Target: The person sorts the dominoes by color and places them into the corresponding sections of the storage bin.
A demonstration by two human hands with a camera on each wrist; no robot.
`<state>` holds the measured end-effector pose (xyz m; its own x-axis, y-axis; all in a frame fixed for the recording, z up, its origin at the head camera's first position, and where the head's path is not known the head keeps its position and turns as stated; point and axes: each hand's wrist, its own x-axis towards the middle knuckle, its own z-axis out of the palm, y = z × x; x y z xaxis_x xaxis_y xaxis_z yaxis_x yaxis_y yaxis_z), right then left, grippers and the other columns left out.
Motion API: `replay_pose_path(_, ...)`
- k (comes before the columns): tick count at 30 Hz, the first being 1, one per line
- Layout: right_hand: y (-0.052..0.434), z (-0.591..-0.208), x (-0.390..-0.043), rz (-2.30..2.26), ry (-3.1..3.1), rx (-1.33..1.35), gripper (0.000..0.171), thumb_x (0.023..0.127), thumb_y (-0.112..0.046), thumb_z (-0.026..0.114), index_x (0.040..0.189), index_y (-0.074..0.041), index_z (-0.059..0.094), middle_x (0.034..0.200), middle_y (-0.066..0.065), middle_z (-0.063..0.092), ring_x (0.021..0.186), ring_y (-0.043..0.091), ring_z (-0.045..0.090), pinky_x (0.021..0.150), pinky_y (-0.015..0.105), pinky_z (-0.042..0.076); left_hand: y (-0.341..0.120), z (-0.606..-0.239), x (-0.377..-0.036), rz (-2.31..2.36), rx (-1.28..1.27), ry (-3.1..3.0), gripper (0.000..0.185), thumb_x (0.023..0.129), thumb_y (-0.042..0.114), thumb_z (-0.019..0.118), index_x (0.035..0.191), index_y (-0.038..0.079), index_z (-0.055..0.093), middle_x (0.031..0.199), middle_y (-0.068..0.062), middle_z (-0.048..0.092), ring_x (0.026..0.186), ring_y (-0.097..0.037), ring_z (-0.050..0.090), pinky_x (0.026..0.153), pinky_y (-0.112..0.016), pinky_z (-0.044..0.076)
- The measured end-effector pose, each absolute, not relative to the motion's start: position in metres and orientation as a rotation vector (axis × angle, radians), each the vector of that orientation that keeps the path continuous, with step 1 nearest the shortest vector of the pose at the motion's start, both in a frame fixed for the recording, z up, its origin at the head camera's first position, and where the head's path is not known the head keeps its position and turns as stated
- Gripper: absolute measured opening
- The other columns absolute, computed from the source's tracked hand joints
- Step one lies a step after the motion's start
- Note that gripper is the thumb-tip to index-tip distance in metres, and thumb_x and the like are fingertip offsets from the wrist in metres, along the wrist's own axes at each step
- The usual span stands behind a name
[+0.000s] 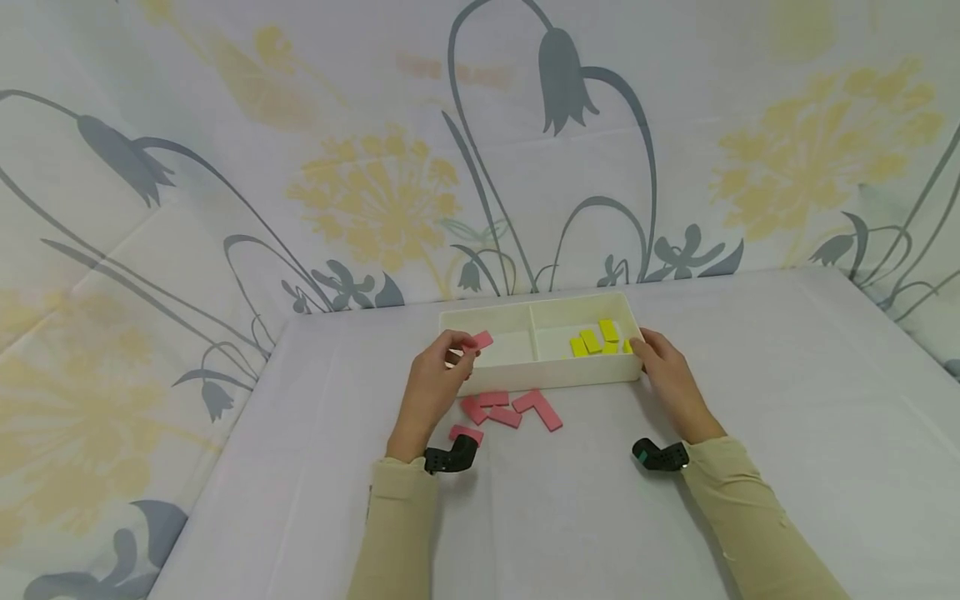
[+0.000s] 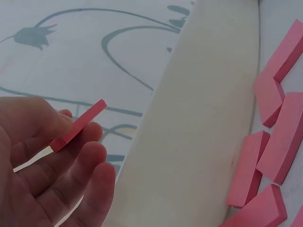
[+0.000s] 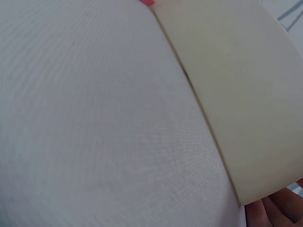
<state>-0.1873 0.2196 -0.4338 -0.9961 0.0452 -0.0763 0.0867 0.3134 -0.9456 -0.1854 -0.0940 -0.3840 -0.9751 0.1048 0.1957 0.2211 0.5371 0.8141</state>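
A white two-compartment box [image 1: 558, 373] stands on the table. Over the left compartment, my left hand [image 1: 435, 375] pinches a flat pink block [image 2: 81, 124] between thumb and index finger, the other fingers loosely bent. My right hand [image 1: 670, 379] grips the box's right end near the front corner, its thumb at the rim; in the right wrist view some fingers [image 3: 277, 208] show behind the end wall. Several yellow blocks [image 1: 590, 341] lie in the right compartment. In front of the box lie several pink blocks [image 1: 505, 417], a few touching one another.
A white cloth [image 1: 570, 517] covers the table. Behind the box rises a hanging fabric [image 1: 510, 192] with grey and yellow flowers. Each wrist wears a black strap device, the left one [image 1: 452, 456] close to the nearest pink block.
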Motion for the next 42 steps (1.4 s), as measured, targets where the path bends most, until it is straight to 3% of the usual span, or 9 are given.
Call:
replay_pose_path(9, 0.219, -0.432, -0.186, -1.807, 2.538, 0.120, 0.066, 0.092, -0.050, 0.032, 0.140, -0.005, 0.024, 0.142, 0.014, 0.027, 0.125, 0.030, 0.028, 0.099, 0.049, 0.026, -0.079, -0.388, -0.185, -1.635, -0.289, -2.567, 0.017, 0.088, 0.029, 0.057, 0.104, 0.025, 0.060, 0.093, 0.002, 0.059, 0.061, -0.019, 0.056, 0.057, -0.039, 0.050)
replay_pose_path(15, 0.219, -0.432, -0.187, -1.813, 2.533, 0.109, 0.065, 0.093, -0.048, 0.032, 0.140, -0.005, 0.024, 0.141, 0.014, 0.027, 0.124, 0.030, 0.030, 0.099, 0.049, 0.026, -0.071, -0.391, -0.186, -1.645, -0.296, -2.545, 0.016, 0.086, 0.027, 0.060, 0.101, 0.026, 0.061, 0.090, 0.005, 0.058, 0.053, -0.022, 0.052, 0.047, -0.031, 0.046)
replay_pose_path(25, 0.221, -0.435, -0.187, -1.814, 2.540, 0.112, 0.066, 0.092, -0.049, 0.033, 0.140, -0.005, 0.023, 0.141, 0.014, 0.028, 0.124, 0.030, 0.030, 0.099, 0.049, 0.025, -0.065, -0.395, -0.188, -1.624, -0.260, -2.561, 0.021, 0.088, 0.031, 0.056, 0.106, 0.023, 0.061, 0.092, 0.006, 0.058, 0.059, -0.021, 0.054, 0.046, -0.030, 0.045)
replay_pose_path(32, 0.218, -0.437, -0.188, -1.801, 2.534, 0.132, 0.065, 0.092, -0.050, 0.033, 0.140, -0.006, 0.024, 0.141, 0.014, 0.029, 0.122, 0.030, 0.032, 0.099, 0.049, 0.025, -0.063, -0.397, -0.191, -1.551, -0.280, -2.612, 0.019, 0.090, 0.025, 0.052, 0.106, 0.020, 0.061, 0.096, -0.001, 0.063, 0.058, -0.017, 0.053, 0.043, -0.028, 0.040)
replay_pose_path(35, 0.218, -0.437, -0.189, -1.801, 2.547, 0.126, 0.065, 0.092, -0.049, 0.033, 0.139, -0.006, 0.025, 0.140, 0.014, 0.030, 0.122, 0.030, 0.032, 0.099, 0.048, 0.025, -0.060, -0.395, -0.194, -1.451, -0.308, -2.644, 0.019, 0.090, 0.024, 0.052, 0.105, 0.019, 0.062, 0.093, 0.001, 0.064, 0.056, -0.016, 0.051, 0.046, -0.029, 0.041)
replay_pose_path(42, 0.220, -0.436, -0.189, -1.811, 2.547, 0.120, 0.065, 0.092, -0.050, 0.033, 0.140, -0.006, 0.025, 0.140, 0.014, 0.030, 0.123, 0.029, 0.031, 0.099, 0.048, 0.025, -0.053, -0.383, -0.201, -1.203, -0.357, -2.750, 0.018, 0.089, 0.026, 0.053, 0.103, 0.021, 0.063, 0.092, 0.009, 0.060, 0.081, -0.011, 0.051, 0.069, -0.029, 0.043)
